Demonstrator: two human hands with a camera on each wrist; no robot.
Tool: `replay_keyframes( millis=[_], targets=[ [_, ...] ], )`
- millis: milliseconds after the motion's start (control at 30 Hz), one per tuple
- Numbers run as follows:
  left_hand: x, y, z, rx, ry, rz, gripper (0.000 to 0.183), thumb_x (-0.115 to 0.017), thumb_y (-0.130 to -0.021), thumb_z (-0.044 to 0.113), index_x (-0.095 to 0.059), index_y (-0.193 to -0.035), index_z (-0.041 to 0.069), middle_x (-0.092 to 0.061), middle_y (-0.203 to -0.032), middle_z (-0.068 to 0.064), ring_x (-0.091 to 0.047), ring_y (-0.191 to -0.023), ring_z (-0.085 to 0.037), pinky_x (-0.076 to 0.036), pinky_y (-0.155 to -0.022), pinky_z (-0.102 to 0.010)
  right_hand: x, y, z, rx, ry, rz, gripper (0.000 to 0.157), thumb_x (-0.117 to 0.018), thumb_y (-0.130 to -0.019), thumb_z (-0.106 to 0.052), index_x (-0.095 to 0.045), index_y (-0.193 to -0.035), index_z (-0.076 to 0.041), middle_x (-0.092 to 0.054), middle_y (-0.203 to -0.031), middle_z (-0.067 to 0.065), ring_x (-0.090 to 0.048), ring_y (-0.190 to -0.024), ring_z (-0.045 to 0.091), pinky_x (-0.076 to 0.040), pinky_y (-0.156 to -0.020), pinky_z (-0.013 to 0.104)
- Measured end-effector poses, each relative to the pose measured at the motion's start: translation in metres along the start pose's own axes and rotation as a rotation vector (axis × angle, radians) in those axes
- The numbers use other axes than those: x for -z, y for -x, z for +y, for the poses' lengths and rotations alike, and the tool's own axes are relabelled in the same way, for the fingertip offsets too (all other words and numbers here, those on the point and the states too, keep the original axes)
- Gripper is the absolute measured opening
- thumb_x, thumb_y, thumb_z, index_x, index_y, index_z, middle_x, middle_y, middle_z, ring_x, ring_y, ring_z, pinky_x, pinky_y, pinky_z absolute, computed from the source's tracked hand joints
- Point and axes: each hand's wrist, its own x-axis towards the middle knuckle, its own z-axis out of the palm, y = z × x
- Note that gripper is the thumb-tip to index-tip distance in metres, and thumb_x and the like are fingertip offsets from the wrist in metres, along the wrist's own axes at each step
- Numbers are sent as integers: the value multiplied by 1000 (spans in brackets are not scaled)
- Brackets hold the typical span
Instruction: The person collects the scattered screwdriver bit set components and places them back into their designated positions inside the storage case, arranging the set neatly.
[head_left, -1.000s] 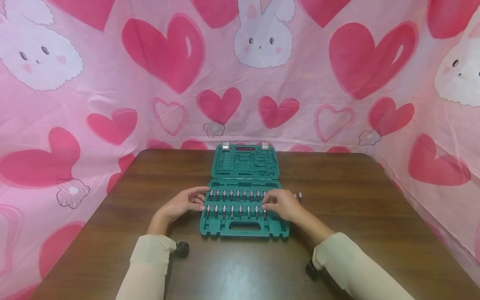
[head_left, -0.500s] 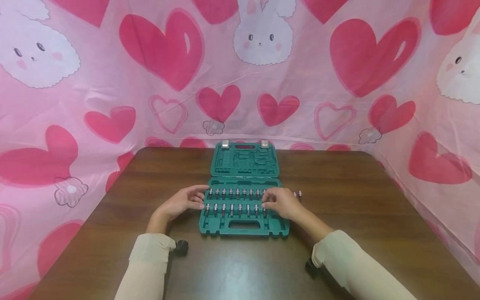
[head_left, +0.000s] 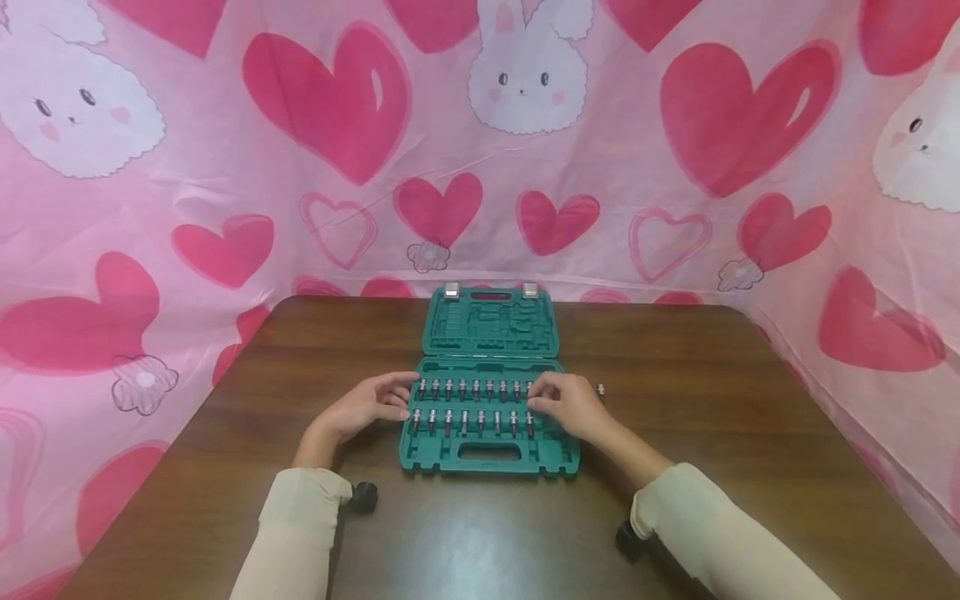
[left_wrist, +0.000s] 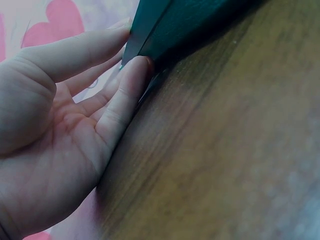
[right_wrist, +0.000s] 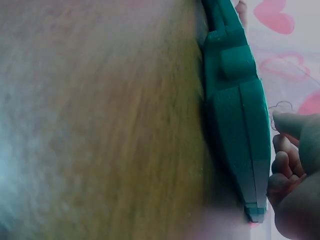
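A green tool case [head_left: 540, 457] lies unfolded on the table, with two rows of metal bit sockets [head_left: 480, 419] in its near half. My left hand [head_left: 360, 408] touches the left edge of the case with thumb and fingertips, fingers mostly straight. In the left wrist view the green case wall [left_wrist: 175, 30] meets these fingertips. Over the right side of the case is my right hand [head_left: 567, 406], thumb and index finger beside the right end of the upper row. The right wrist view shows bent fingers [right_wrist: 282, 162]; whether they pinch a bit socket is hidden.
One loose bit socket [head_left: 601, 391] shows on the table just right of my right hand. The case lid [head_left: 491, 325] lies folded back, with moulded recesses. Brown wooden table [head_left: 480, 533] surrounds the case; pink heart-print cloth [head_left: 555, 158] hangs behind and at both sides.
My right hand has shifted slightly right. Of two loose bit sockets seen beside it earlier, only one shows now. My left hand stays at the case edge.
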Motion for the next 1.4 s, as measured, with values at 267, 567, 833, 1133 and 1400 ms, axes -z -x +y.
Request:
replay_keyframes(
  millis=[267,567,833,1133,1400],
  targets=[
    [0,1,-1,-12,-5,3,66,-72,-87,9,-43,-145,6,-60,-112,-17,-56,-106,-31,-48,-92,-33,10,0,4,-23,22,67,5,-74,-88,-19,-72,-92,-17,-57,-69,-1,-53,-67,20,-45,-59,34],
    [0,1,-1,-13,-9,1,66,-72,-87,9,-42,-145,6,-60,-112,-17,-56,-106,-31,-48,-92,-33,27,-1,19,-51,77,77,10,-74,-88,-20,-71,-96,-15,-55,-67,1,-52,-62,21,-45,-55,33],
    [0,2,0,-14,-17,-1,66,-72,-87,10,-42,-146,6,-60,-113,-17,-56,-106,-31,-47,-94,-36,41,-3,36,-96,153,57,13,-73,-89,-23,-69,-99,-17,-56,-71,2,-52,-65,21,-46,-57,34],
    [0,1,1,-11,-12,1,66,-72,-87,9,-42,-145,6,-60,-112,-17,-56,-106,-31,-47,-93,-35,53,0,51,-118,189,51,17,-72,-89,-23,-68,-104,-15,-59,-78,1,-55,-71,21,-49,-62,33],
    [0,1,1,-8,-17,4,66,-73,-87,10,-43,-145,6,-60,-112,-17,-56,-106,-31,-47,-94,-36,62,1,59,-118,159,46,19,-73,-89,-21,-68,-104,-12,-60,-76,2,-55,-68,22,-49,-61,34]
  ],
)
